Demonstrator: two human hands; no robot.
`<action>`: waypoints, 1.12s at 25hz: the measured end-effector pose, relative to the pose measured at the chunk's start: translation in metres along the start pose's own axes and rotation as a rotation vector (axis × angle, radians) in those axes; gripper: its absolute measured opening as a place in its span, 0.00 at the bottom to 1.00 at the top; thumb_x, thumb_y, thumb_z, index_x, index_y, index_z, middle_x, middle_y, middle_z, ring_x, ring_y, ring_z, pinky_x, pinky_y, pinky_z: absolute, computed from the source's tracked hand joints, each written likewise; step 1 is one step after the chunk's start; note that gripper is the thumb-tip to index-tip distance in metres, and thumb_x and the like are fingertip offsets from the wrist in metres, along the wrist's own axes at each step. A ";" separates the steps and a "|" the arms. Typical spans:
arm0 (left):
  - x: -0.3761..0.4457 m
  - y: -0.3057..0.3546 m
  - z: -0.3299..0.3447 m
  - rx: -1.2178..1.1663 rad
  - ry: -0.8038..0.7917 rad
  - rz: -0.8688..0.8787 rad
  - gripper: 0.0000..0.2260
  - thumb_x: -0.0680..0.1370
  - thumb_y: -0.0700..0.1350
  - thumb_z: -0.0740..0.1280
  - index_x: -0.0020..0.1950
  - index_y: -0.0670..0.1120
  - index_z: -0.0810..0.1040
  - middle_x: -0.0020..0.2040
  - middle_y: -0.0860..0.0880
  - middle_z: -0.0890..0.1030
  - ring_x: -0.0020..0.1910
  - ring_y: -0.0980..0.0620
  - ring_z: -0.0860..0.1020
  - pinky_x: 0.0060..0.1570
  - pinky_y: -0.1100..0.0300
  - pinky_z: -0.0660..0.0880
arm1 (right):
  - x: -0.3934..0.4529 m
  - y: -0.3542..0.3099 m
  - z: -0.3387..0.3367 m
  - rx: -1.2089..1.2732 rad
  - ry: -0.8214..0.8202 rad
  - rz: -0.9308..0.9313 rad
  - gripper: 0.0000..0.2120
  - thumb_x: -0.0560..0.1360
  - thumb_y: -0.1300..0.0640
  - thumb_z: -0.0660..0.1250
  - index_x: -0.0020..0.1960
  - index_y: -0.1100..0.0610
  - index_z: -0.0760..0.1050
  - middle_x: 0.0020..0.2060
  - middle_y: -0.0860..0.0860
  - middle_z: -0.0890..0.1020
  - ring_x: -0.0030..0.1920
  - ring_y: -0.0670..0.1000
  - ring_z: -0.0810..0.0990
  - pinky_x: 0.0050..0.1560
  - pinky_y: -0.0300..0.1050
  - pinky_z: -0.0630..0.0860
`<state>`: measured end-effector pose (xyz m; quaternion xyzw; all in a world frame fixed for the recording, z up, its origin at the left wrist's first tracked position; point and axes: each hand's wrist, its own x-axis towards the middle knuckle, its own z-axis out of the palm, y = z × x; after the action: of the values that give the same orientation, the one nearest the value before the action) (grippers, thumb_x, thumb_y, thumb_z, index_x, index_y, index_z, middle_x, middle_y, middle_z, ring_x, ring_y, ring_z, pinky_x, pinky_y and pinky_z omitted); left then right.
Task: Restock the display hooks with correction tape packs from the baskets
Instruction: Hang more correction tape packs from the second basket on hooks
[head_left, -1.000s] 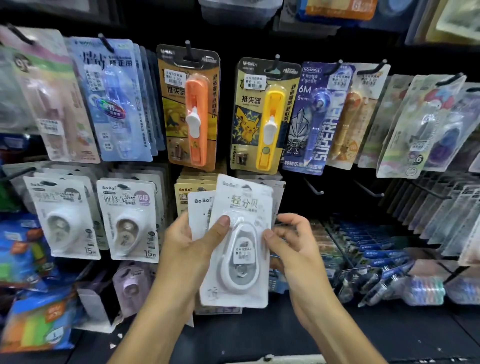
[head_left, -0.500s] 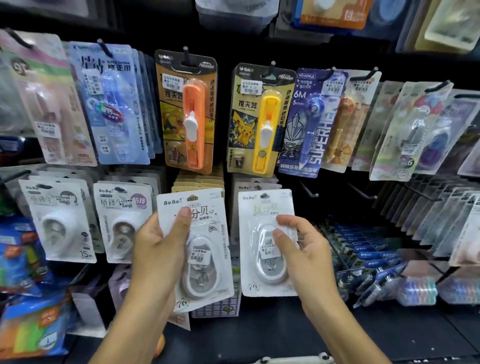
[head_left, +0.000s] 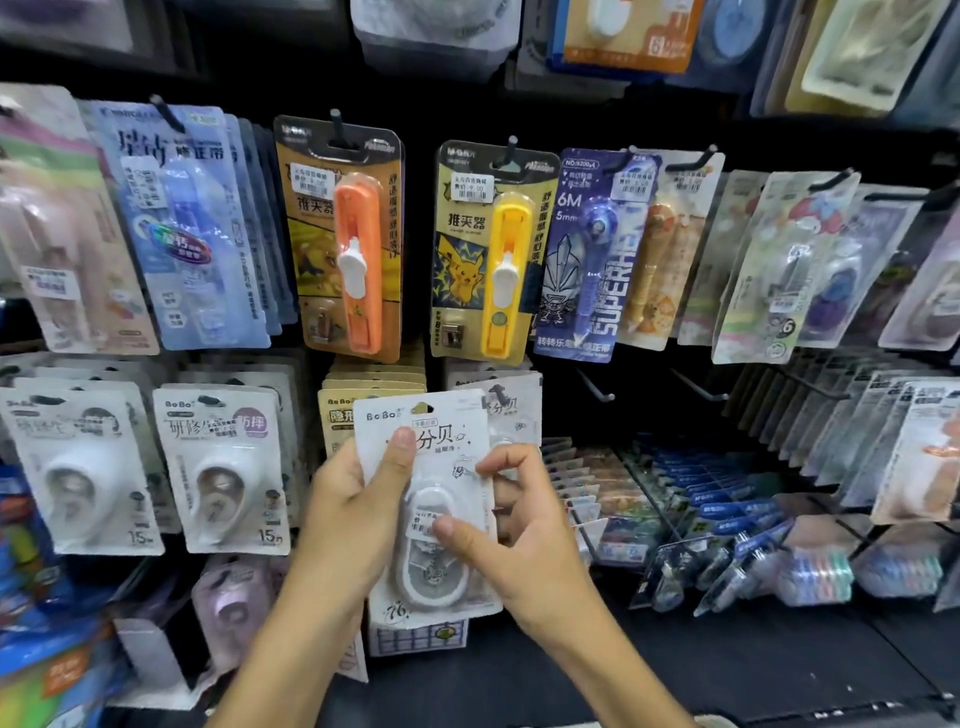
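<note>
Since 0.5 s ago, brought together at centre: left hand (head_left: 345, 514) gripping a white correction tape pack (head_left: 426, 499), thumb across its front; right hand (head_left: 524, 530) now pinching that pack's right edge and blister. Behind, a second white pack (head_left: 511, 410) hanging on the lower row, mostly covered. Open room right of it around 2 bare hooks (head_left: 597, 387). Far-right packs blurred, cut off
</note>
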<state>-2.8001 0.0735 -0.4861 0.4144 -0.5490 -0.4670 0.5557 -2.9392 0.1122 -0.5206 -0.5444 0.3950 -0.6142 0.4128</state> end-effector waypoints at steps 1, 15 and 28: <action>0.000 -0.004 -0.002 0.267 -0.039 0.065 0.14 0.81 0.60 0.61 0.57 0.54 0.78 0.50 0.58 0.86 0.53 0.53 0.84 0.48 0.55 0.81 | 0.001 0.000 -0.003 0.070 0.072 -0.014 0.20 0.70 0.59 0.78 0.54 0.46 0.71 0.52 0.56 0.86 0.47 0.54 0.86 0.45 0.48 0.83; 0.000 -0.027 -0.015 1.199 -0.216 0.090 0.31 0.80 0.59 0.65 0.79 0.58 0.56 0.82 0.57 0.35 0.82 0.48 0.45 0.79 0.39 0.51 | 0.001 -0.006 -0.026 -0.205 0.491 0.021 0.10 0.76 0.61 0.71 0.49 0.45 0.82 0.43 0.31 0.83 0.36 0.33 0.79 0.35 0.26 0.73; 0.002 -0.026 -0.015 1.190 -0.171 0.112 0.29 0.80 0.58 0.64 0.79 0.59 0.56 0.83 0.57 0.42 0.82 0.49 0.46 0.79 0.41 0.50 | 0.008 0.003 -0.031 -0.317 0.367 0.026 0.14 0.77 0.62 0.68 0.47 0.41 0.80 0.39 0.35 0.83 0.31 0.38 0.76 0.32 0.31 0.72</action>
<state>-2.7868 0.0656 -0.5116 0.5856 -0.7798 -0.0815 0.2059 -2.9704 0.1044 -0.5233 -0.4767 0.5616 -0.6278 0.2514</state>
